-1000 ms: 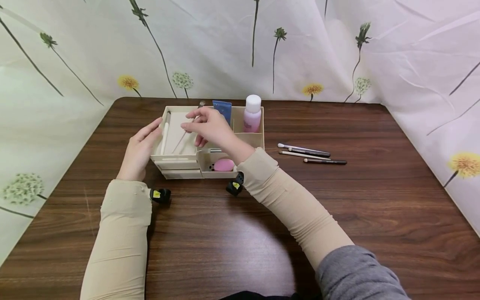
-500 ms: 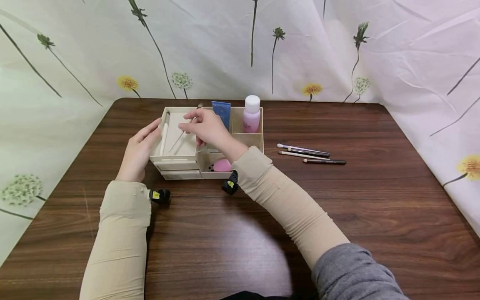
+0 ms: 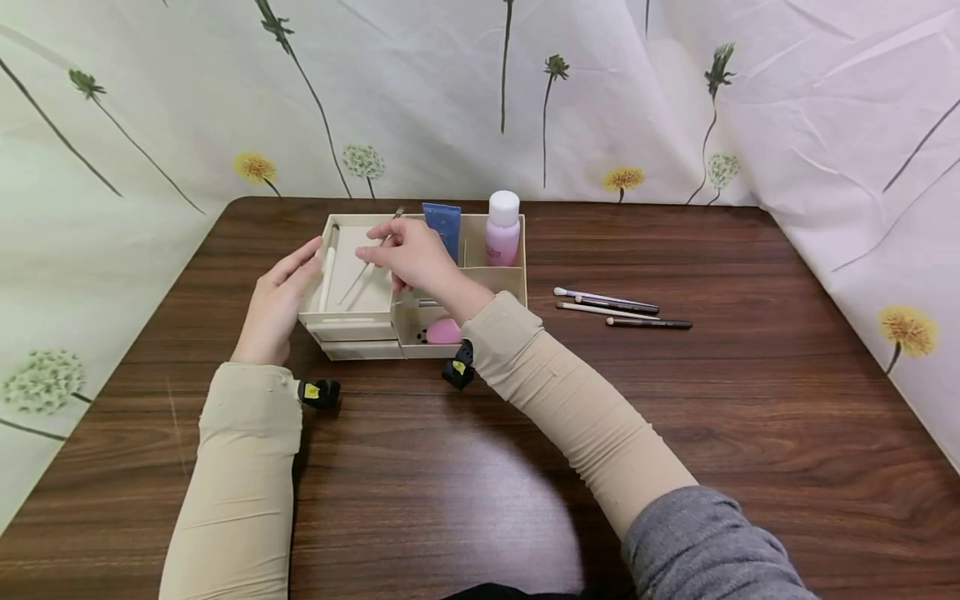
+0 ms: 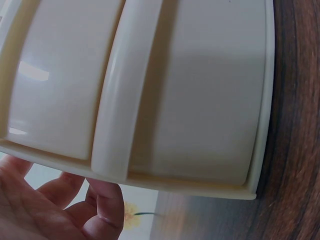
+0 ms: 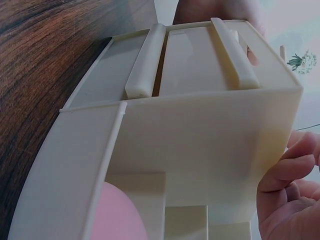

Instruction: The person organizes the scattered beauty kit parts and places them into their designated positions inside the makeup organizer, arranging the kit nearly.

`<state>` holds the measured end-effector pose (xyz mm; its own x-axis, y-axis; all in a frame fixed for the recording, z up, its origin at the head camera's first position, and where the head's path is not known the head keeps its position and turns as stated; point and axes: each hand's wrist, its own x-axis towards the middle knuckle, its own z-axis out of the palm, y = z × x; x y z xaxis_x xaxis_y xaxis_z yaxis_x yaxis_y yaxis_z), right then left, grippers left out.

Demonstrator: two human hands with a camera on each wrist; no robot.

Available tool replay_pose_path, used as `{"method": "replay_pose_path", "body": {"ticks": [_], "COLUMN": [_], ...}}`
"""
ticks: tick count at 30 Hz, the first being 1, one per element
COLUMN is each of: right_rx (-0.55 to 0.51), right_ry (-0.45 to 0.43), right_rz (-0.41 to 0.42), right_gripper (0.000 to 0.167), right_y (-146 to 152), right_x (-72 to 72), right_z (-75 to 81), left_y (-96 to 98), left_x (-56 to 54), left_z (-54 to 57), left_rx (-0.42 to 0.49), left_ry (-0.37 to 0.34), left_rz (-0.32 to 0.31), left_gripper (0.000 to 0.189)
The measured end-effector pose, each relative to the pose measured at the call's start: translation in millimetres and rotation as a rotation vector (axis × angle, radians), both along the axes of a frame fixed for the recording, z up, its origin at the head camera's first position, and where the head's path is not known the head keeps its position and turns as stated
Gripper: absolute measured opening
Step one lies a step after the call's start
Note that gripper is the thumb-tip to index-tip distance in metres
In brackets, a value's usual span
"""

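A cream desktop organizer with drawers stands at the back left of the table. Thumb and fingers of my right hand pinch a thin makeup brush above its top left tray. The brush slants, bristles up and away, its handle end low over the tray floor. Inside that tray, along the left wall, lies a white-handled makeup brush. My left hand rests against the organizer's left side with fingers extended. The left wrist view shows the drawer fronts close by, with the left fingers beside the edge.
Compartments on the right hold a blue tube, a pink bottle with a white cap, and a pink oval item. Several makeup brushes lie on the table to the right. A floral cloth hangs behind.
My right hand has shifted slightly left with the pinched brush, whose handle end has moved a little left over the tray. The left hand stays against the organizer's side.
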<state>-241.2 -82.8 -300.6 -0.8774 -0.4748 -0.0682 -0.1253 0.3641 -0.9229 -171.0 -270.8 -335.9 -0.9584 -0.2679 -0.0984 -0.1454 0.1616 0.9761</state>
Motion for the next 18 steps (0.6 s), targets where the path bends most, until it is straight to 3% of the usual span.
{"method": "replay_pose_path", "body": {"ticks": [18], "right_rx": [-0.084], "right_ry": [-0.022], "right_rz": [-0.010], "right_gripper": [0.041], "right_y": [5.2], "right_x": [2.3], "right_z": [4.7], "left_y": [-4.0], "left_x": [-5.0], "left_z": [3.1], "left_rx": [-0.004], "left_ry": [-0.015], "left_rz": [-0.018], "left_gripper": [0.051]}}
